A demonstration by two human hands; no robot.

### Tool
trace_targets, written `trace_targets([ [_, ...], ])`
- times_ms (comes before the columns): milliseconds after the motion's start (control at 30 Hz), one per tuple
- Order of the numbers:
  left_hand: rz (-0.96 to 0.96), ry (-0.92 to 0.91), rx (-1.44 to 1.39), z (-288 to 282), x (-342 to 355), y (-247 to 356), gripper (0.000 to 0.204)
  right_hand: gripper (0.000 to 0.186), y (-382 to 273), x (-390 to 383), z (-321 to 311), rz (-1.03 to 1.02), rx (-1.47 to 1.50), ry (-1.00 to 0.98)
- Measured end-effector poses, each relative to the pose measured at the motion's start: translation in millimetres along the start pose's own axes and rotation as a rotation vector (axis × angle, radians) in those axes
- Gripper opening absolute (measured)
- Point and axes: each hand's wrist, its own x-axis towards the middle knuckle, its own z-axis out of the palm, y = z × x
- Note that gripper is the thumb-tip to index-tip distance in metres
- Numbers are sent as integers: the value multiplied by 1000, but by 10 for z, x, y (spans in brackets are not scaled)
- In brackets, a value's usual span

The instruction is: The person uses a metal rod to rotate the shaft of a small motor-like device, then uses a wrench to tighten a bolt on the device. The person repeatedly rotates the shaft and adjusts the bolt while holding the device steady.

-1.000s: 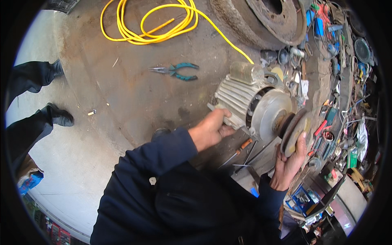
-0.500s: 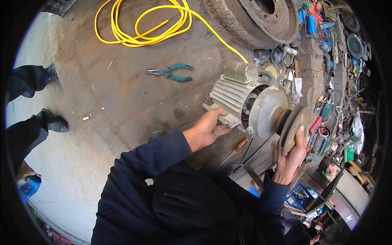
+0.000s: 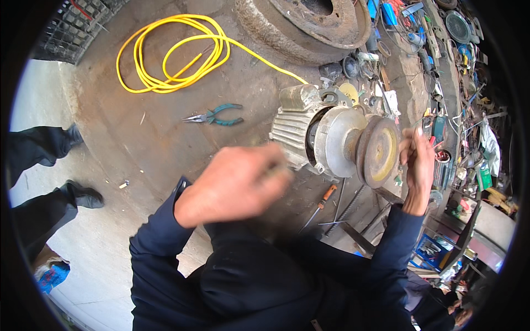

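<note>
An electric motor (image 3: 292, 129) with a ribbed grey housing lies on its side on the dirty floor. A wide pulley wheel (image 3: 382, 151) with a rusty rim sits on its shaft end, facing right. My left hand (image 3: 234, 185) is raised in front of the motor's lower left, smeared by motion, so its fingers are unclear. Just right of the pulley is my right hand (image 3: 418, 165), loosely open with bent fingers and apparently apart from the wheel. Teal-handled long-nose pliers (image 3: 214, 115) lie left of the motor.
A coil of yellow cable (image 3: 141, 58) runs to the motor's back. Behind it rests a rusty wheel rim (image 3: 298, 38). An orange-handled screwdriver (image 3: 320, 205) lies nearer me beside metal rods. Tools and parts crowd the right side. Another person's legs (image 3: 41, 149) stand at left.
My left hand has come off the motor's base and moved left toward me. My right hand has let go of the pulley and shifted right. The view has also shifted.
</note>
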Motion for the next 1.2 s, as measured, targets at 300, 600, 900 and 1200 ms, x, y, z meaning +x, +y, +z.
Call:
trace_targets([
  [300, 726, -255, 635, 411, 15, 1701, 24, 30, 636, 552, -89, 56, -248, -166],
  [600, 398, -222, 983, 319, -75, 2308, 42, 29, 797, 600, -113, -1, -316, -406],
  [900, -185, 69, -496, 248, 846, 755, 73, 46, 917, 321, 172, 47, -7, -525],
  [1200, -428, 154, -615, 823, 1257, 888, 60, 47, 835, 251, 528, -258, -214, -407],
])
